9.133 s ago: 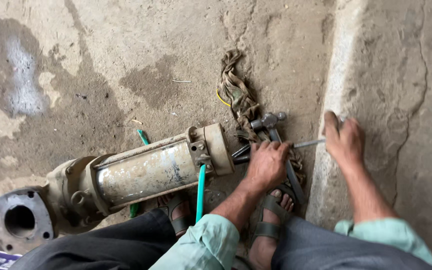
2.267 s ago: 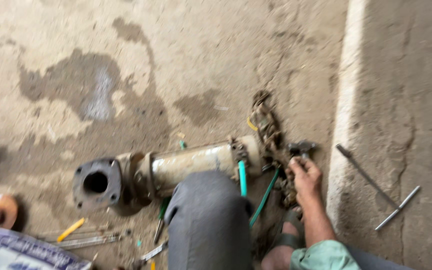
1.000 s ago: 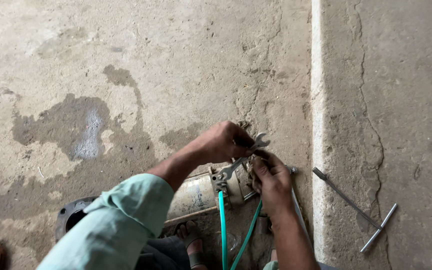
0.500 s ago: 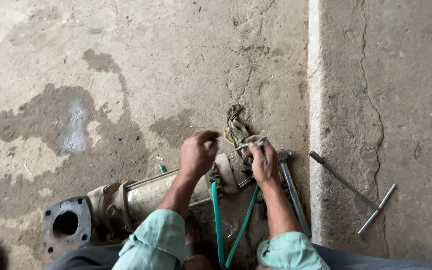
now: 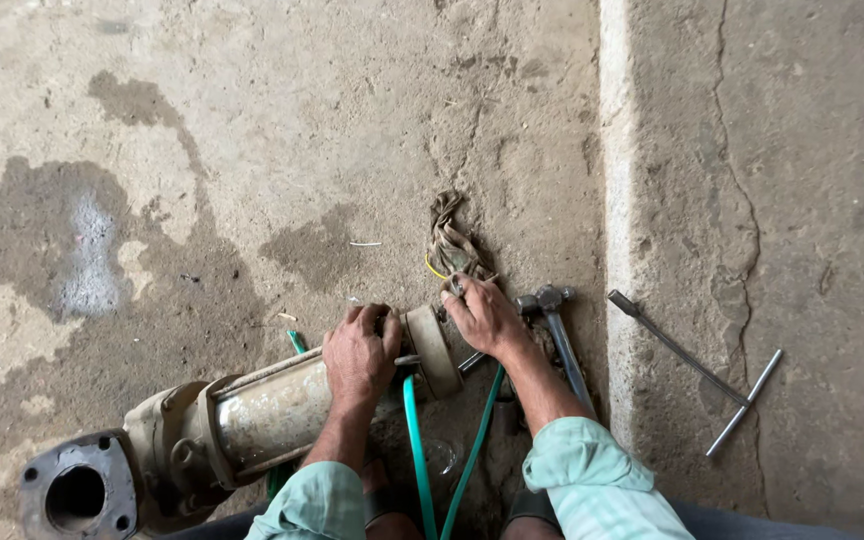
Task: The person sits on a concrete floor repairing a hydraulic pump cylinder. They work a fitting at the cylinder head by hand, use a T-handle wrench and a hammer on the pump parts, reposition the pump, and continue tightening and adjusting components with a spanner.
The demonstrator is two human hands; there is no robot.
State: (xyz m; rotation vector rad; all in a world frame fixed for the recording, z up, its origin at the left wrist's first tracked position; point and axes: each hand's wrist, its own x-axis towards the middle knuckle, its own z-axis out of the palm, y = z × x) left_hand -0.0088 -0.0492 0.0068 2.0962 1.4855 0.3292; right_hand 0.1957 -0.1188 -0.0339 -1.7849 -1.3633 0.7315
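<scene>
Since half a second ago left hand point(image 5: 357, 355) shifted onto dull, grimy metal pump cylinder point(image 5: 282, 410), fingers clamped around it, right hand point(image 5: 487, 318) at three o'clock, fingers closed on end fitting, frayed rag point(image 5: 450, 243) at twelve.

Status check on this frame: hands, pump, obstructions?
Left hand grips pump body. Right hand at its end cap. Green cables, hammer close by.
</scene>
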